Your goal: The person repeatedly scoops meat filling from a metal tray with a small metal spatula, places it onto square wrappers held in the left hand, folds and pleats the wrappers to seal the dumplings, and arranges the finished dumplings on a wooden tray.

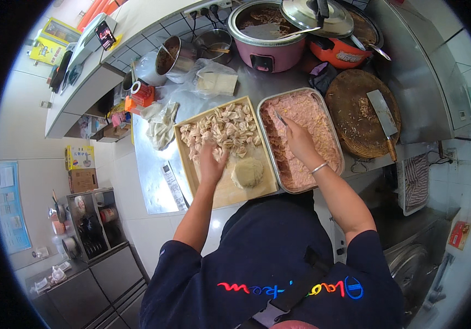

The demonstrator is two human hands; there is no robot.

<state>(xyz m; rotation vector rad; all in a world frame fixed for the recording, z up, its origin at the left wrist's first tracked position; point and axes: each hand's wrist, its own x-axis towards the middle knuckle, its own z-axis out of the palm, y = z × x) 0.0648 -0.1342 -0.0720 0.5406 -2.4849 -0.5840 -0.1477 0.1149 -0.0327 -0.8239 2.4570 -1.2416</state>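
Observation:
My left hand [211,161] is over a wooden tray [189,174], at the lower edge of a pile of folded wontons [231,125]; its fingers touch or nearly touch them, and whether it holds one cannot be told. Beside it in the tray lies a round stack of thin dough wrappers [247,172]. To the right stands a metal pan [333,123] filled with pink minced meat filling [313,119]. My right hand [299,140] is above the filling, gripping a thin metal spreading tool [279,118] whose tip is at the meat.
Right of the pan, a cleaver [382,113] lies on a round chopping block [348,98]. Behind stand a pink cooker [270,49], a red electric pan [336,55] and steel pots [176,55]. A crumpled cloth [161,123] and a printed paper strip [173,185] lie left of the tray.

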